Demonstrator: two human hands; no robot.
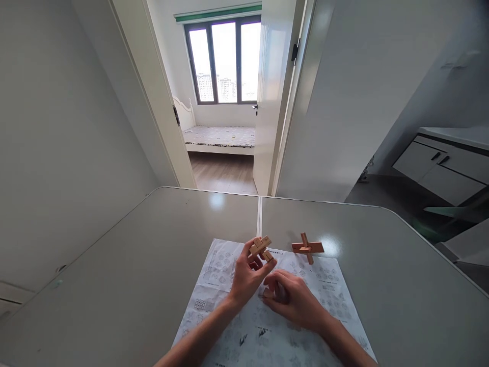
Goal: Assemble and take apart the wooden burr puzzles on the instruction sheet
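My left hand (248, 275) is closed around a partly joined wooden burr puzzle (260, 247), its light-brown notched bars crossing between thumb and fingers. Just below and to the right, my right hand (292, 295) is curled, with a small wooden piece (268, 293) showing at its fingertips; most of that piece is hidden. Both hands are over a large printed instruction sheet (252, 316) covered with small diagrams. Another wooden puzzle assembly (307, 247), cross-shaped and redder, rests at the sheet's top right edge, apart from both hands.
The sheet lies on a grey-green table (133, 285) with a pale seam (260, 216) running toward its far edge. Beyond are an open door (273, 102), a bed (219, 136) and a window (223, 61). A white cabinet (439, 163) stands at the right.
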